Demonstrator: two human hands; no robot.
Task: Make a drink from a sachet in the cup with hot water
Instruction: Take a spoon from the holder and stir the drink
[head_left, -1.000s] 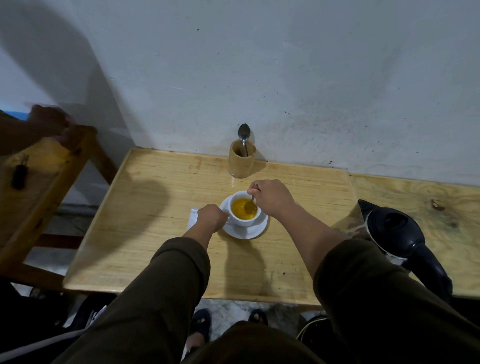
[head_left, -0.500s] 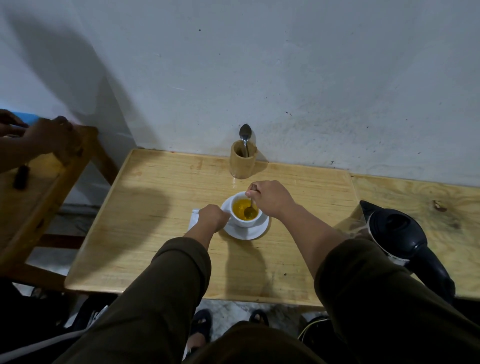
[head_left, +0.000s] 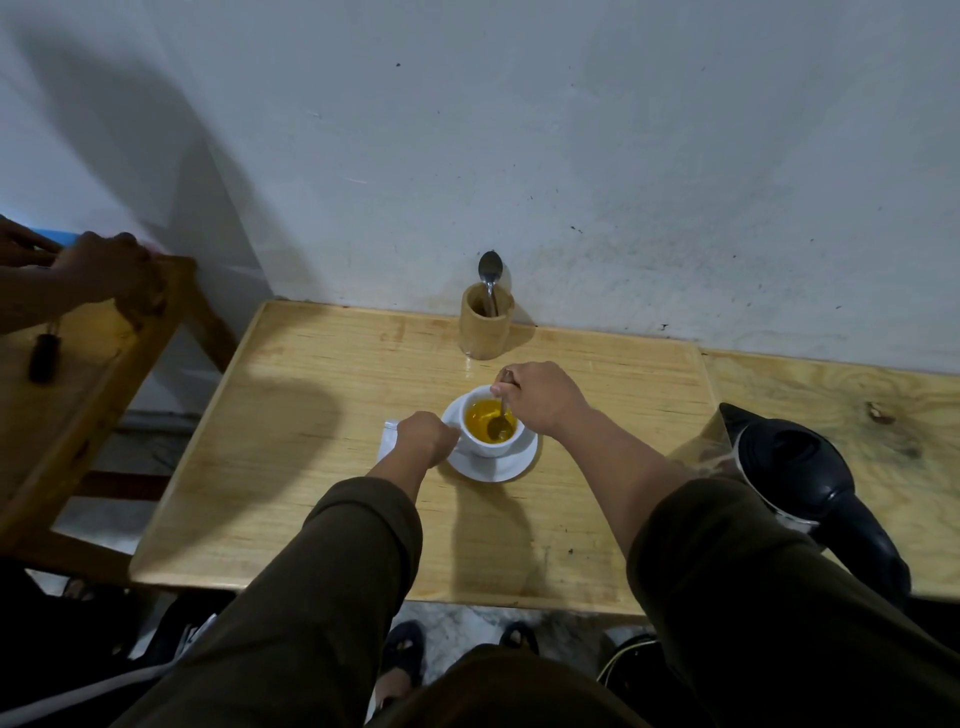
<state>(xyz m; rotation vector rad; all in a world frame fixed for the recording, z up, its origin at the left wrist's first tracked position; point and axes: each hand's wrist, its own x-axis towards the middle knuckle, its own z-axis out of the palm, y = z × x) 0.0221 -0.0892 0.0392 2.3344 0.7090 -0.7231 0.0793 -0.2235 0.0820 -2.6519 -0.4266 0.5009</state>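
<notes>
Brimming white cup (head_left: 483, 439), cloudy yellow-orange drink (head_left: 480, 415), submerged spoon (head_left: 500, 423)

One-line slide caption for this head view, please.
Right hand stirs yellow drink in white cup with spoon; left hand steadies cup on saucer.

I can't see most of the sachet (head_left: 388, 437) under the left hand (head_left: 423, 435), near the table's (head_left: 311, 467) middle; kettle (head_left: 800, 478) base hidden by my sleeve.
</notes>
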